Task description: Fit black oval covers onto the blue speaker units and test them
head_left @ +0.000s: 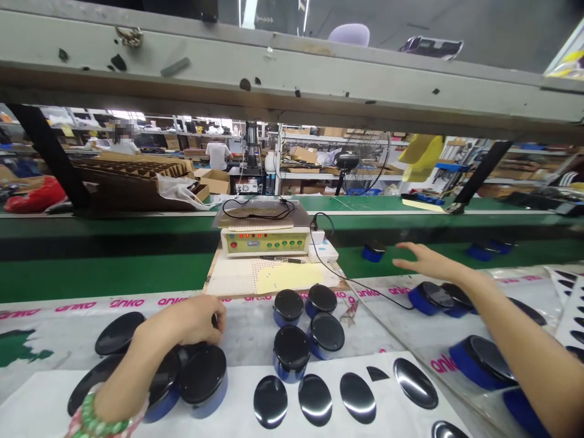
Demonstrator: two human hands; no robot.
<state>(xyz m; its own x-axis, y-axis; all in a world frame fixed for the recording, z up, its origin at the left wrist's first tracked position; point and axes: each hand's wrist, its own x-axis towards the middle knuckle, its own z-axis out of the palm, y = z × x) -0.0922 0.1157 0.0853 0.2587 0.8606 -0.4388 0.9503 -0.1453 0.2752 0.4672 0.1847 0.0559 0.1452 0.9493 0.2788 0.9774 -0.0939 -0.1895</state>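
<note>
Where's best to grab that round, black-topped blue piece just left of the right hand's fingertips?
Best grip the round piece across its blue side wall, coming from the right, where the open right hand is nearest. The piece stands upright, leaving the curved wall exposed; the flat black top probably offers little to pinch.

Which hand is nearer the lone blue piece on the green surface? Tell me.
Right. The right hand is just right of the blue piece, apart from it; the left hand is well to its left, nearer the camera.
</note>
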